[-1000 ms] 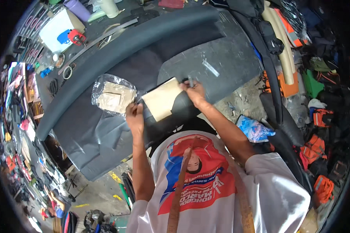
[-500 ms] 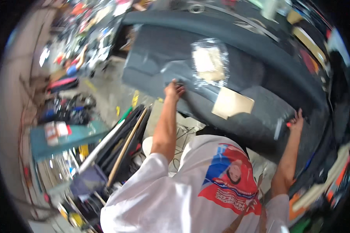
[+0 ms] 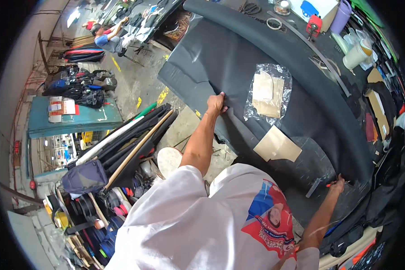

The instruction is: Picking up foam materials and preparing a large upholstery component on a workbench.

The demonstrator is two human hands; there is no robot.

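A wide black sheet (image 3: pixel 247 49), smooth like vinyl or coated fabric, lies over the worktable, its far side wound into a long roll (image 3: pixel 274 42). Its near edge is creased and lifted where my left hand (image 3: pixel 217 103) is closed on it. At the right end of the sheet, my right hand (image 3: pixel 337 183) is closed with a slim orange-red object (image 3: pixel 330 185) sticking out between the fingers; its kind is too small to tell. On the sheet between my hands lie a clear plastic bag with beige card pieces (image 3: pixel 268 92) and a loose beige card (image 3: pixel 278 144).
A small clear strip (image 3: pixel 313 188) lies near my right hand. Behind the roll are a metal ruler (image 3: pixel 321 56), a tape ring (image 3: pixel 274 23), a red tool (image 3: pixel 314 26) and a purple bottle (image 3: pixel 341 16). Left stand a round stool (image 3: pixel 169 162) and leaning rolls (image 3: pixel 126 144). A person (image 3: pixel 107 38) works farther off.
The view has swung, so table and sheet now sit farther right. My left hand stays on the sheet's near edge, and my right hand stays at its right end.
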